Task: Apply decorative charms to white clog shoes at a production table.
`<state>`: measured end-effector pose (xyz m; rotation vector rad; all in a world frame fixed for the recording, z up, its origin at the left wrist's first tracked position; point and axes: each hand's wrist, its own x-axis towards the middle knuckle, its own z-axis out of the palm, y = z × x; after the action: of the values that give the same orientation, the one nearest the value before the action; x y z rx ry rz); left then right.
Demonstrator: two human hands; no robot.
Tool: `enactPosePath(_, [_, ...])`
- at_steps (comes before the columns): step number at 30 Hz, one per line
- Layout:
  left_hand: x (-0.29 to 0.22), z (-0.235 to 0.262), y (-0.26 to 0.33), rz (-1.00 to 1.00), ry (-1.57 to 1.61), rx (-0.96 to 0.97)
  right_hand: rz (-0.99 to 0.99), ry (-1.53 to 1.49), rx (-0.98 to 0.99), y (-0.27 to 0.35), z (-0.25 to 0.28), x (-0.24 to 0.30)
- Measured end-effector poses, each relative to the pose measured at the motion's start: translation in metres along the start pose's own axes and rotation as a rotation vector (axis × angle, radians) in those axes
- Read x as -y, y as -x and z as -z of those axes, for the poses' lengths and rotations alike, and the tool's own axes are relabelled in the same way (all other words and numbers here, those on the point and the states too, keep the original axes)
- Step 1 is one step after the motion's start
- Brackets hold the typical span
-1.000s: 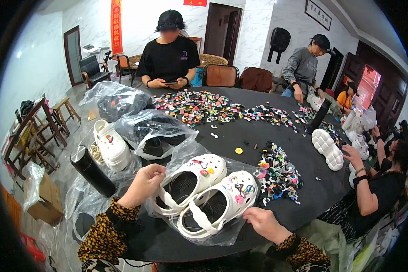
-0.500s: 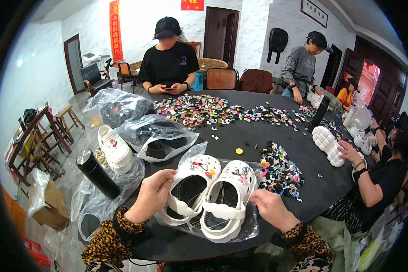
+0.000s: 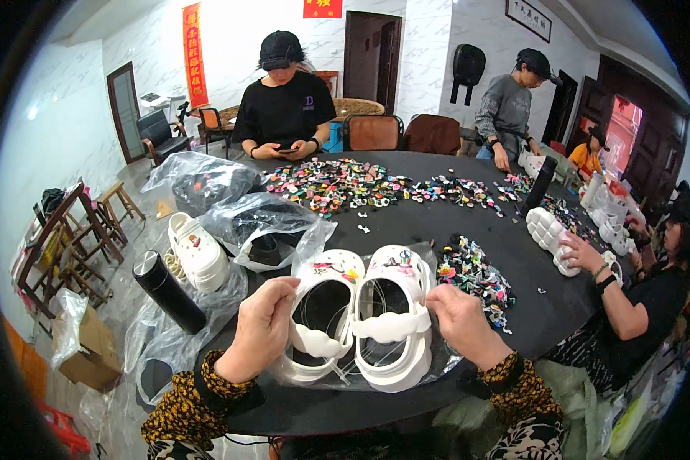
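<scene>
White clogs (image 3: pixel 391 326) side by side on clear bag (image 3: pixel 445 359), 6 o'clock on table (image 3: pixel 322 410). Left hand (image 3: pixel 264 326) pinching bag, clogs' 9 o'clock; right hand (image 3: pixel 465 326) pinching it, 3 o'clock. Charms (image 3: pixel 477 282) at 2.

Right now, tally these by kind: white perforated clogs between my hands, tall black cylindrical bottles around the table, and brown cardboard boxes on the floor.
White perforated clogs between your left hand and right hand: 2
Tall black cylindrical bottles around the black table: 2
Brown cardboard box on the floor: 1
Total: 5
</scene>
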<state>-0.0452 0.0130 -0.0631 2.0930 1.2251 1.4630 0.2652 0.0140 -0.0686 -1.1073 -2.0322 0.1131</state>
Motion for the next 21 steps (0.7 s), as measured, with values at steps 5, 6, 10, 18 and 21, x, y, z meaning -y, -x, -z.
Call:
enactPosePath(5, [-0.015, -0.003, -0.013, -0.063, 0.000, -0.035, 0.012, 0.062, -0.066, -0.012, 0.014, -0.005])
enactPosePath(6, [-0.016, -0.008, -0.018, -0.081, 0.031, -0.045, 0.041, 0.077, -0.073, -0.013, 0.023, -0.006])
enactPosePath(10, [-0.034, 0.000, -0.028, -0.057, 0.044, -0.060, 0.120, 0.008, -0.130, -0.030, 0.030, -0.015])
enactPosePath(18, [-0.091, -0.044, -0.066, -0.006, -0.121, 0.197, -0.045, -0.049, -0.266, -0.008, 0.088, -0.049])
enactPosePath(21, [-0.099, -0.078, -0.081, -0.115, -0.089, 0.256, -0.132, -0.019, -0.315, 0.008, 0.116, -0.063])
